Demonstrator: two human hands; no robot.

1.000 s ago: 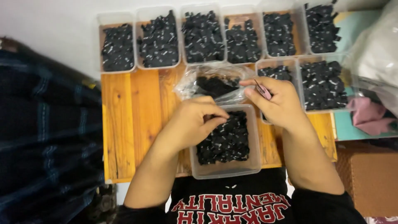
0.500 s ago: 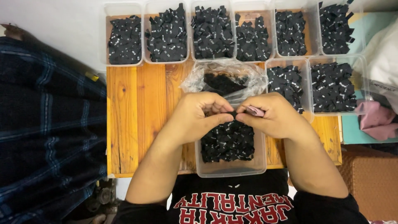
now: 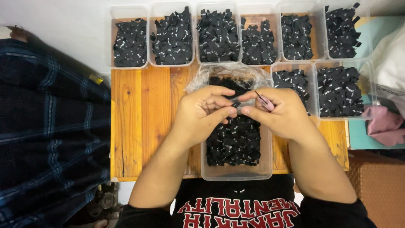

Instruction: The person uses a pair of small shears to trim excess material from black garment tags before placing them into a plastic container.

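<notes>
Nearest, at the bottom edge: a black shirt (image 3: 236,207) with red lettering, both forearms reaching forward from it. Just beyond, a clear plastic tub (image 3: 236,171) at the near edge of the wooden desk (image 3: 141,122), heaped with small black fabric labels (image 3: 234,141). Above that tub, both hands together, fingertips meeting: left hand (image 3: 200,114) curled narrow, pinching one small black label (image 3: 236,104) between thumb and forefinger; right hand (image 3: 280,112) closed around a slim pinkish tool (image 3: 264,101), its dark tip pointing towards the label. Behind the hands, a crumpled clear plastic bag (image 3: 230,76) with more black pieces inside, partly hidden. Right of it, two more tubs (image 3: 337,90) of labels. Farther back, a row of six tubs (image 3: 215,36) along the desk's far edge, all filled with the same black labels, against a pale wall (image 3: 55,17). Left of the desk, dark blue checked cloth (image 3: 46,126). Right, a turquoise surface (image 3: 358,135) with pink fabric (image 3: 384,124) and a white bag (image 3: 390,59); nearer, a brown woven surface (image 3: 379,185).
</notes>
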